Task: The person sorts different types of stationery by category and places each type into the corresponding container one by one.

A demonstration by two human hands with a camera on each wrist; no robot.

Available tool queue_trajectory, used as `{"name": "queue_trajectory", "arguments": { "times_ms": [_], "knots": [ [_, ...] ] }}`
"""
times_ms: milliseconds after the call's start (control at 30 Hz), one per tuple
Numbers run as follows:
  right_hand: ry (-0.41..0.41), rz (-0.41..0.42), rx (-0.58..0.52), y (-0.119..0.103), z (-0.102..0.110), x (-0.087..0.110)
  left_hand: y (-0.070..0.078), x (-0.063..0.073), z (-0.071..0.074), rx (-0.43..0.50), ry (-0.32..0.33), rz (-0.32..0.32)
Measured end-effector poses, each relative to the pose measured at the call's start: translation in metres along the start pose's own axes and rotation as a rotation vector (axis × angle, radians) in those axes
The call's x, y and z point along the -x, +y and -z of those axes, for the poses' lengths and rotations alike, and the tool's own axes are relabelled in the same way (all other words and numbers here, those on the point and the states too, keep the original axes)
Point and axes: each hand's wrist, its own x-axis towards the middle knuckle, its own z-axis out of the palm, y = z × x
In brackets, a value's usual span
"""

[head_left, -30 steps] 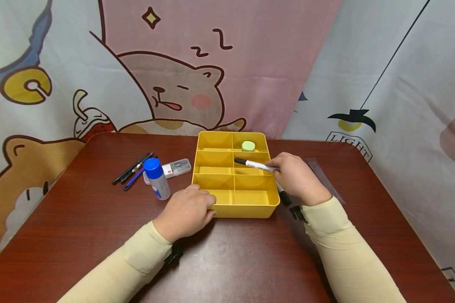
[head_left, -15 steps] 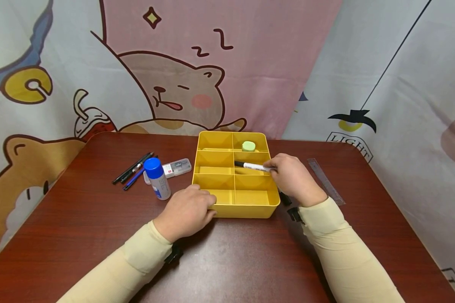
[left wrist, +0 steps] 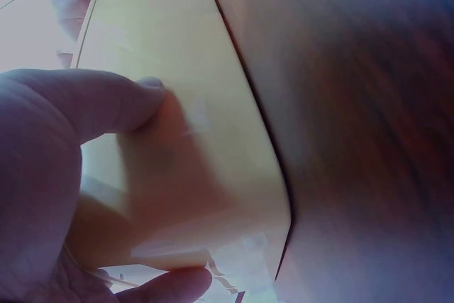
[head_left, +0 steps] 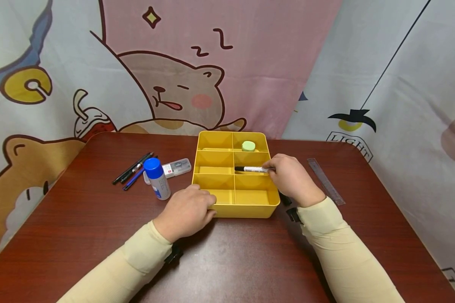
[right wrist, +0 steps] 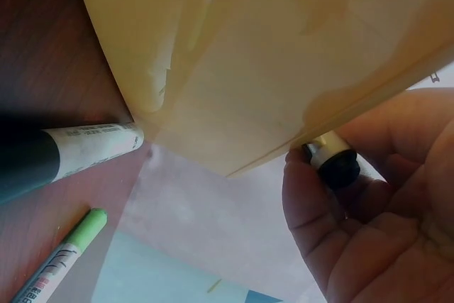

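At a six-compartment yellow plastic tray (head_left: 246, 211), right hand (head_left: 293, 179) is lowering a pinched black-capped white marker (head_left: 255, 169) — placing apparently nearing completion — left hand (head_left: 183, 212) is gripping the tray.

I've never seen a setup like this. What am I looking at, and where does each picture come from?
There's no machine here: a person is working with two bare hands. The wide picture comes from a camera on the head, looking forward and down. The other two come from small cameras on the wrists, so the hands look very close.

On the table stands a yellow box with six compartments, a pale green object in the far right one. To its left are some pens, a clear case and a blue-capped bottle; to its right, a transparent ruler.

The left hand holds the box's near left corner. The right hand pinches a black-and-white marker at the middle right compartment.
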Motion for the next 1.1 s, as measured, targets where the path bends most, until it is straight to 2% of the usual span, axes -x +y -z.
{"name": "queue_trajectory", "arguments": {
  "times_ms": [1100],
  "knots": [
    [0.034, 0.033, 0.058, -0.0038, -0.0061, -0.0013, 0.0001, -0.0004, 0.0009, 0.011, 0.008, 0.004]
  ]
}}
